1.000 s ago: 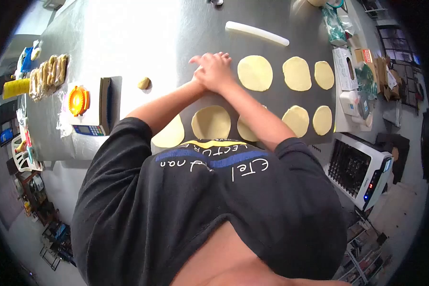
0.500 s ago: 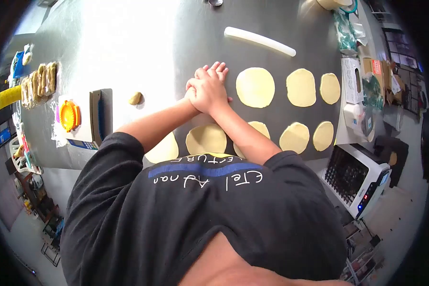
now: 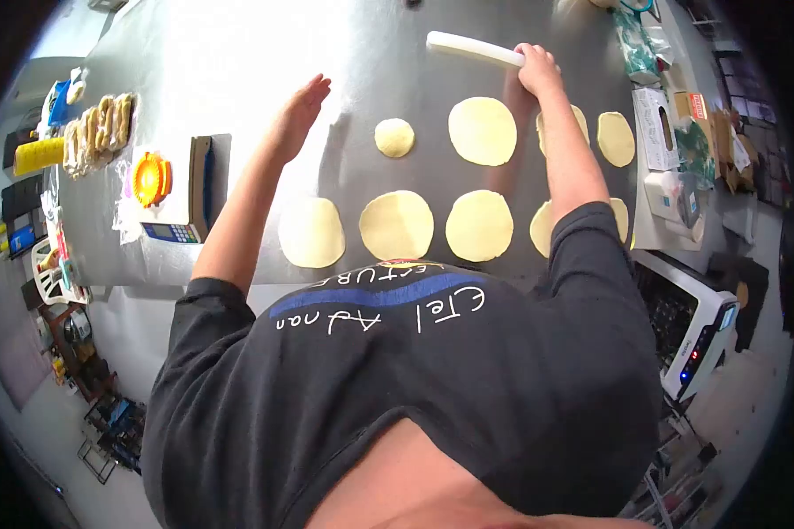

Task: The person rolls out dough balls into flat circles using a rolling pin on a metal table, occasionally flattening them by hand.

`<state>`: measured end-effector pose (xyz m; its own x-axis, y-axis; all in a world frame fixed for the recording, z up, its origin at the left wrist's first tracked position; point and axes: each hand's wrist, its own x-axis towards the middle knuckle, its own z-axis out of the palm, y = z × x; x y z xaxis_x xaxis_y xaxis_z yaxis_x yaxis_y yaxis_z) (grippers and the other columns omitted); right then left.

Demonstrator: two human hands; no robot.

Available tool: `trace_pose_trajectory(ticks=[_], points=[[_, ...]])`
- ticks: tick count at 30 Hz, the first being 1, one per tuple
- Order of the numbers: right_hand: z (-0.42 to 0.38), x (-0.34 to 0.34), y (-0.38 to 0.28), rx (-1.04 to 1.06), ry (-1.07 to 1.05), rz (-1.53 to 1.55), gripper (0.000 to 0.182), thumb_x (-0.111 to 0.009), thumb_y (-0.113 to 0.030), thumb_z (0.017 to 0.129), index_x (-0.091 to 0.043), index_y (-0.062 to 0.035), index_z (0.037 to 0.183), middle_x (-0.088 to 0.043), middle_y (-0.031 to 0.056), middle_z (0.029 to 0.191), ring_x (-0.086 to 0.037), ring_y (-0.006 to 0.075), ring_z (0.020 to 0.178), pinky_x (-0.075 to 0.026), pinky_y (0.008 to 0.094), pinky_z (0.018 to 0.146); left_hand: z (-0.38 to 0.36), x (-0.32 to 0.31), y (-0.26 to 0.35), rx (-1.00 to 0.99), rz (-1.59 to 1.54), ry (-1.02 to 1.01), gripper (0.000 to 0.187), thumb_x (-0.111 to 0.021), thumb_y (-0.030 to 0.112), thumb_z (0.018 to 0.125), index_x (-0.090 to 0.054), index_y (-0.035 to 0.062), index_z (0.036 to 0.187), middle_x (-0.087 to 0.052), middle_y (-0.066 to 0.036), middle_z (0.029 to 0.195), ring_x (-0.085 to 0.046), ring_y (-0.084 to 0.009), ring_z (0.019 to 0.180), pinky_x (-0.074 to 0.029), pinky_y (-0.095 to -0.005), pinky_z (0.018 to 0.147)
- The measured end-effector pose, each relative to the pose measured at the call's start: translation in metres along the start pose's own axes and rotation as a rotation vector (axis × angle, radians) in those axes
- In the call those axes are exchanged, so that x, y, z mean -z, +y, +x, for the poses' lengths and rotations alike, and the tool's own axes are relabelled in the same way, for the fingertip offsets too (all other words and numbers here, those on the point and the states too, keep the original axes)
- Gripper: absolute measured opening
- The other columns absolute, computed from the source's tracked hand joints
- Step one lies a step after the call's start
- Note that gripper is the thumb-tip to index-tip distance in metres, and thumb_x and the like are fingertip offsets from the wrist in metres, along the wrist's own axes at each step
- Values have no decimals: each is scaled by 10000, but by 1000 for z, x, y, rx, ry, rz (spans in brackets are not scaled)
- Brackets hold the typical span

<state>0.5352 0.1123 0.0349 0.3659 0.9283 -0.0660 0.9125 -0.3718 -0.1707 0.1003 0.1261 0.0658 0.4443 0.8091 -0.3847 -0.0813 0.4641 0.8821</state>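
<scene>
My right hand (image 3: 538, 69) is closed around the right end of a white rolling pin (image 3: 474, 47), which lies at a slant toward the far side of the steel table. My left hand (image 3: 302, 106) is held over the bright left part of the table with its fingers stretched out, holding nothing. Between my arms sits a small, thick dough disc (image 3: 394, 138). Beside it is a wide, flat dough round (image 3: 483, 131), and several more rounds lie in two rows. My right forearm partly covers the rounds on that side.
To the left are a scale (image 3: 175, 231), an orange dumpling press (image 3: 152, 180) and bagged filled rolls (image 3: 99, 134). Boxes and a tissue box (image 3: 653, 128) line the right edge. A white air cooler (image 3: 697, 331) stands near my right elbow.
My stacked hands have separated, uncovering the small flattened dough disc. The left hand moved away to the left. My right hand reached out to the right and took hold of the rolling pin.
</scene>
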Motion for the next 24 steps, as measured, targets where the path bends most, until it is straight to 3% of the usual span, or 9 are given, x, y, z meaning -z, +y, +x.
trace_pose_trajectory(ticks=[5,8,9,11,13,17,18,21,24], points=[[-14,-4,-14,164,49,-49,326,-483,-92,800,-603,-150,1098,-589,93,1172,-518,312,1126,-403,466,956,-36,21,-1,15,127,128,516,-440,330,960,-399,29,1377,-457,-131,1386,-408,-212,1302,-251,-351,1110],[-66,5,-60,314,225,86,323,-516,-45,732,-611,-142,1024,-607,78,1039,-545,310,1007,-422,461,854,-38,6,-8,-236,533,337,379,-522,215,935,-526,17,1258,-553,-127,1264,-516,-242,1184,-373,-345,1020],[-91,12,-85,339,212,159,282,-496,-38,744,-614,-96,993,-614,121,1009,-550,331,994,-431,450,872,-39,-2,-12,-401,710,364,375,-558,214,907,-536,37,1237,-546,-142,1246,-508,-276,1179,-380,-378,1012],[-138,10,-127,378,173,288,310,-474,20,680,-610,-81,940,-603,115,989,-532,337,973,-416,434,854,-46,-24,-14,-648,1125,456,375,-596,213,872,-543,71,1215,-508,-157,1263,-482,-334,1176,-381,-424,1000],[-169,-10,-148,414,163,377,301,-459,32,650,-581,-67,907,-576,112,956,-514,341,966,-395,455,843,-48,-34,-26,-663,1217,408,384,-614,225,857,-539,99,1212,-462,-156,1301,-456,-372,1172,-372,-465,989],[-194,-39,-156,363,164,352,290,-482,28,679,-563,-103,925,-549,65,974,-492,275,965,-362,407,855,-45,-15,-67,-619,1200,230,380,-579,192,882,-525,87,1243,-466,-169,1297,-445,-371,1190,-360,-475,1003],[-196,-44,-155,355,163,350,290,-482,28,679,-563,-103,925,-549,65,974,-492,275,965,-362,407,855,-44,-11,-74,-608,1225,185,389,-535,214,909,-515,59,1265,-451,-175,1341,-396,-370,1266,-321,-471,1050],[-201,-48,-159,346,233,292,239,-521,-33,691,-544,-115,914,-534,59,943,-488,266,942,-364,407,834,-44,-10,-85,-716,1408,241,396,-478,235,936,-516,20,1267,-411,-172,1403,-326,-358,1338,-269,-471,1092],[-196,-49,-168,274,297,246,222,-582,-188,706,-508,-122,904,-522,54,920,-494,257,905,-366,416,796,-38,-14,-81,-627,1401,244,416,-410,248,955,-514,1,1274,-399,-168,1424,-290,-347,1366,-230,-475,1111]])
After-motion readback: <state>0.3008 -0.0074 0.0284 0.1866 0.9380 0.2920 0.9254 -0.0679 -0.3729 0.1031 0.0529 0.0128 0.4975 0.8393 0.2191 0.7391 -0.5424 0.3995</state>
